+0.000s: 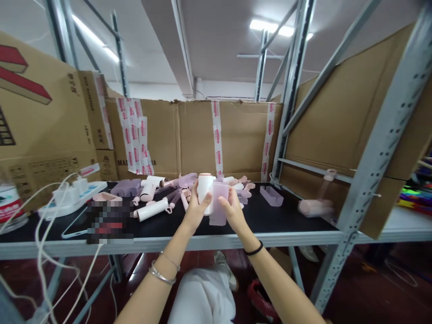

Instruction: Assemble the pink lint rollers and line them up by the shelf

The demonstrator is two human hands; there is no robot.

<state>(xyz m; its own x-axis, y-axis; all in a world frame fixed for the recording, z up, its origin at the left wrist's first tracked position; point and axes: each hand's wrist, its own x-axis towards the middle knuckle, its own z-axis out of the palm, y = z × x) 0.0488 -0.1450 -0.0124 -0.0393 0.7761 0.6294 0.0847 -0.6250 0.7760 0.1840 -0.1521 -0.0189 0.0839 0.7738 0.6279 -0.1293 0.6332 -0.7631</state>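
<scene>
Over the black tabletop [249,222], both my hands are raised in front of me. My left hand [194,213] is closed around a white cylinder [204,189] that stands upright. Pressed close beside it is a translucent lilac rectangular case [218,218], upright in the grip of my right hand [235,211]. Whether the two pieces touch or are joined, I cannot tell. Behind my hands lie several loose parts, among them a white cylinder with a pink loop [153,209] and a lilac block [126,187]. An open lilac shell [272,196] rests to the right.
At the left are a white power strip [92,186] with cables, a phone [76,225] and a bottle [11,207]. A blurred pink piece [315,207] is at the right near the metal post [367,153]. Cardboard [199,135] walls the back.
</scene>
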